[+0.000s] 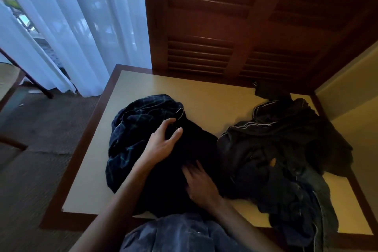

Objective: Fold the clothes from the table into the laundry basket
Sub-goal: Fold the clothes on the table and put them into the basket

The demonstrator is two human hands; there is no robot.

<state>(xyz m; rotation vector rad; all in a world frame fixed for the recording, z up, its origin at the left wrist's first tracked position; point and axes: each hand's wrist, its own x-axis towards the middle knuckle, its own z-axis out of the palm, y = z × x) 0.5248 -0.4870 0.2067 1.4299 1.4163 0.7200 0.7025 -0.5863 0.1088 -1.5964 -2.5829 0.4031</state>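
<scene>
A dark plain garment (pixel 184 170) lies in the middle of the table (pixel 204 92), partly over a crumpled dark plaid garment (pixel 133 129) on its left. My left hand (pixel 163 141) rests on the far edge of the dark garment with fingers curved over the cloth, thumb spread. My right hand (pixel 198 182) lies on the garment's near part with fingers stretched flat. A pile of dark clothes (pixel 286 149) covers the table's right side. No laundry basket is in view.
A dark wooden louvred door (pixel 225 26) stands behind the table. White curtains (pixel 81 26) hang at the left over a window. A chair (pixel 12 88) stands on the carpet at far left. A yellow wall (pixel 351 88) is at the right.
</scene>
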